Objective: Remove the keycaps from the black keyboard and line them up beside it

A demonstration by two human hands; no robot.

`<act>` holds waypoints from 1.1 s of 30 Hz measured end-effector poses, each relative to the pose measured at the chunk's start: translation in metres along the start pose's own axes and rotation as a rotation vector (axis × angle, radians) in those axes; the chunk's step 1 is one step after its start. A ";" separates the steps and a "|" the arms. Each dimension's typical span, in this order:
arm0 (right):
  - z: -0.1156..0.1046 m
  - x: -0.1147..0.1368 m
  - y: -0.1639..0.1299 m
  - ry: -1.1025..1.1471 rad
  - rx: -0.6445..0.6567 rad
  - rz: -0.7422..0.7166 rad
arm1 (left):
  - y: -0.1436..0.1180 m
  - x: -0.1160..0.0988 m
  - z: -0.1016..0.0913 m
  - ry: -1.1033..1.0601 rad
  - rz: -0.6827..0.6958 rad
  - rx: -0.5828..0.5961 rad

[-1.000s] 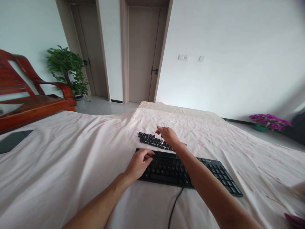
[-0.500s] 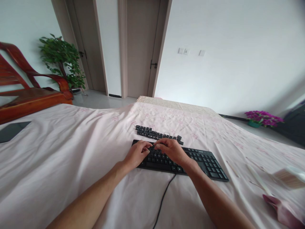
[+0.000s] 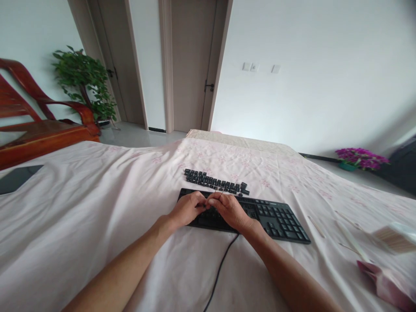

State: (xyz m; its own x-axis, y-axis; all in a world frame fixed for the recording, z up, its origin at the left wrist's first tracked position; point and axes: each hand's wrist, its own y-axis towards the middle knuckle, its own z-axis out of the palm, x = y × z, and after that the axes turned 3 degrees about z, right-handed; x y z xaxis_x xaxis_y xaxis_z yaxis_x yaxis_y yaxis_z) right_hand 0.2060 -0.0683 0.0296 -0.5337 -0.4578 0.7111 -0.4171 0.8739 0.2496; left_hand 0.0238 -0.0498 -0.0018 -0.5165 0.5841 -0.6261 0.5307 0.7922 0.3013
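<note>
The keyboard [image 3: 282,221] lies flat on the pale cloth [image 3: 143,186], with its cable [image 3: 221,268] coming toward the person, and the loose keycaps [image 3: 214,181] lie in rows just beyond it. The left hand [image 3: 186,210] has its fingers bent close together at the left part of the keyboard; I cannot tell if something is between them. The right hand [image 3: 229,210] is pinched narrow and seems to hold a thin wire [image 3: 222,193]. I judge the keyboard to be stiff and rather light, easy to slide on the cloth, so it is best held by its outer edges. The keycaps are probably very light, hard and a little slippery; two opposite sides give the surest hold. A small pale mark on the keyboard's top edge, like the key letters, is too small to read.
</note>
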 end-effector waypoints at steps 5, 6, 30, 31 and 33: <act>0.009 -0.014 -0.003 0.012 -0.056 -0.067 | 0.005 -0.003 0.005 0.057 -0.018 0.049; 0.011 -0.016 -0.003 0.020 -0.079 -0.081 | 0.005 -0.004 0.006 0.066 -0.020 0.038; 0.003 -0.005 -0.013 -0.427 -0.311 -0.160 | 0.007 0.012 0.020 -0.483 -0.131 -0.219; 0.003 -0.005 -0.011 -0.458 -0.282 -0.141 | 0.007 0.013 0.020 -0.516 -0.133 -0.225; 0.004 -0.005 -0.009 -0.493 -0.241 -0.093 | 0.007 0.013 0.018 -0.574 -0.136 -0.229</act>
State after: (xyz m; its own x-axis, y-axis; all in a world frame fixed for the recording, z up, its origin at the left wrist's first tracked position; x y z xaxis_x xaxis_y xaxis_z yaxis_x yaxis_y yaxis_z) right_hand 0.2090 -0.0746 0.0210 -0.8077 -0.5067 0.3013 -0.3302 0.8122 0.4809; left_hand 0.0334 -0.0399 -0.0208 -0.0931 0.3385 -0.9364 0.2957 0.9074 0.2986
